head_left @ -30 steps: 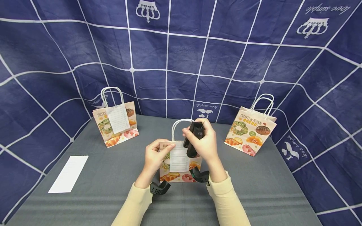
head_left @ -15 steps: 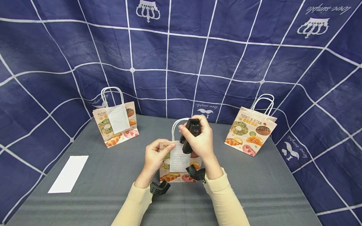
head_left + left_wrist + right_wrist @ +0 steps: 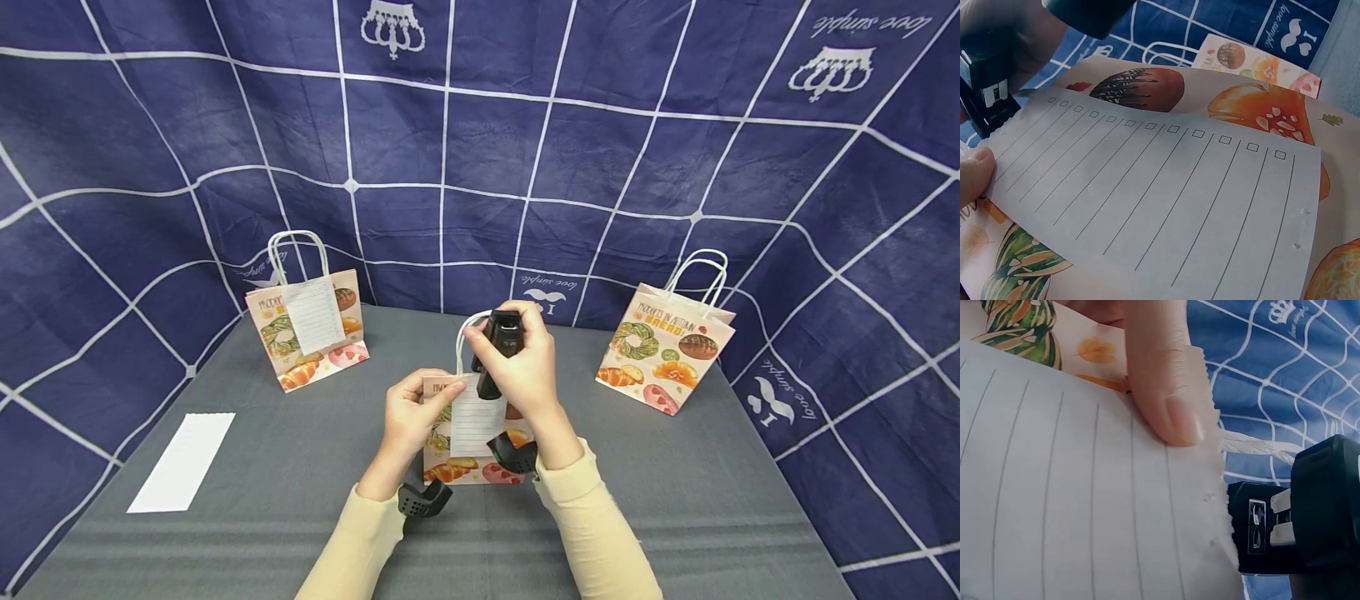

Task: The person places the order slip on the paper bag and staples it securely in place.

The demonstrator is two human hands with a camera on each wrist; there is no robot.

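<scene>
A lined paper slip (image 3: 471, 429) with a column of checkboxes lies flat against the front of a bread-printed paper bag (image 3: 448, 472) at the table's middle. My left hand (image 3: 411, 410) pinches the slip to the bag's top edge, its thumb (image 3: 1169, 406) on the paper's upper end. In my right hand (image 3: 531, 367) I grip a black stapler (image 3: 507, 335) above the slip's top edge. Its jaws are apart in the right wrist view, close beside the torn edge; I cannot tell whether they touch it. The stapler and right hand partly hide the bag's white handles (image 3: 460, 346).
At back left stands a matching bag (image 3: 277, 333) with a lined slip (image 3: 315, 315) on its front. Another bag (image 3: 663, 350), without a slip, stands at back right. A loose white slip (image 3: 182, 461) lies on the grey table (image 3: 315, 450) at left. Blue gridded cloth (image 3: 480, 142) hangs behind.
My right hand has moved the stapler left and slightly away from me, toward the top edge of the slip and bag. The left hand, slip and bags have stayed put.
</scene>
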